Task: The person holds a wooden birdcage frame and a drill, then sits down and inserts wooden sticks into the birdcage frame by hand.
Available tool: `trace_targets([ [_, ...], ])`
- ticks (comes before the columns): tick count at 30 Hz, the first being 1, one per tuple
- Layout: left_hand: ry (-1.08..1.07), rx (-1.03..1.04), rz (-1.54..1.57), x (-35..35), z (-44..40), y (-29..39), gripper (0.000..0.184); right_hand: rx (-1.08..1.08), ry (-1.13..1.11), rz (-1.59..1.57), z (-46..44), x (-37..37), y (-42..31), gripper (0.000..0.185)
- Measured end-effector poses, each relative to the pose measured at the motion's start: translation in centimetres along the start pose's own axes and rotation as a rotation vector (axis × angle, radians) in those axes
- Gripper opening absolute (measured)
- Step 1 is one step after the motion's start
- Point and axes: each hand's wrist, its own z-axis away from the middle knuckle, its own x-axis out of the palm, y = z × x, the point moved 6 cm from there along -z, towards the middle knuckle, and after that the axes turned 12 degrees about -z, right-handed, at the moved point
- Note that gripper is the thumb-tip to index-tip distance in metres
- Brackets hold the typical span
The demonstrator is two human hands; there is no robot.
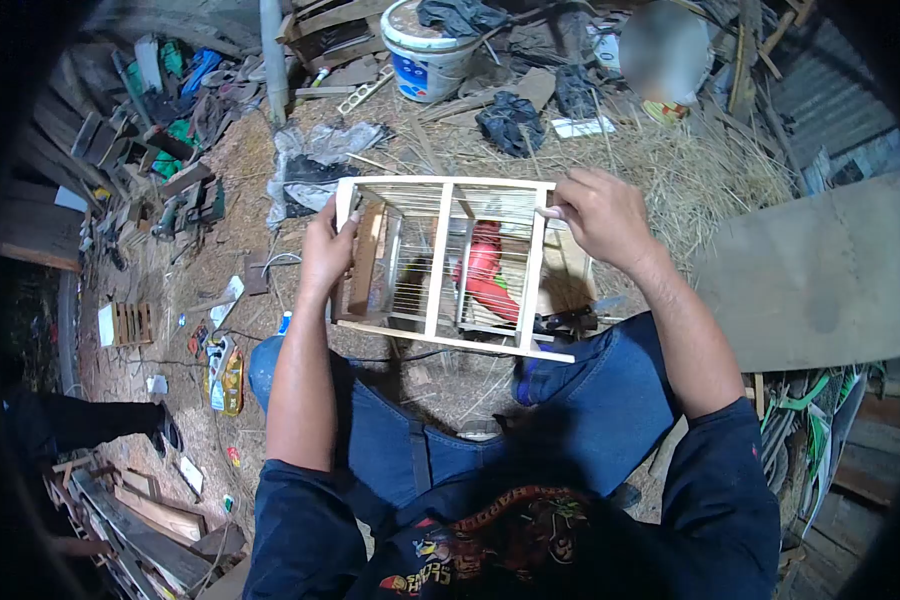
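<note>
A small pale wooden cage (pixel 440 250) with thin wire-like bars is held above my lap, slightly tilted. My left hand (pixel 327 250) wraps round its left side, with the thumb on the frame. At the upper right corner, my right hand (pixel 602 215) is closed with fingers curled and the thumb pressed against the end bar. Through the bars a red object (pixel 485 265) shows; I cannot tell whether it lies inside the cage or behind it. A brown wooden panel (pixel 368 255) shows at the cage's left end.
A white bucket (pixel 428 65) stands ahead, near black plastic bags (pixel 511 124) and straw (pixel 660 185). Right is a large flat board (pixel 810 275). A yellow packet (pixel 224 375) and wood scraps (pixel 150 505) lie left, where another person's leg (pixel 100 425) shows.
</note>
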Motion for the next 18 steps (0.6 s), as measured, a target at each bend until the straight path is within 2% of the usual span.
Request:
trace_targets([
  [2,-0.019,-0.033,-0.008,0.0,0.2,0.8,0.048,0.031,-0.118,0.022,0.4,-0.1,0.0,0.014],
  [7,-0.015,0.03,-0.014,-0.1,0.0,2.2,0.047,0.027,-0.129,0.023,1.3,-0.4,0.0,0.013],
  [18,-0.019,0.023,-0.065,0.2,-0.5,2.0,0.044,0.058,-0.191,0.067,1.9,-0.8,-0.2,0.014],
])
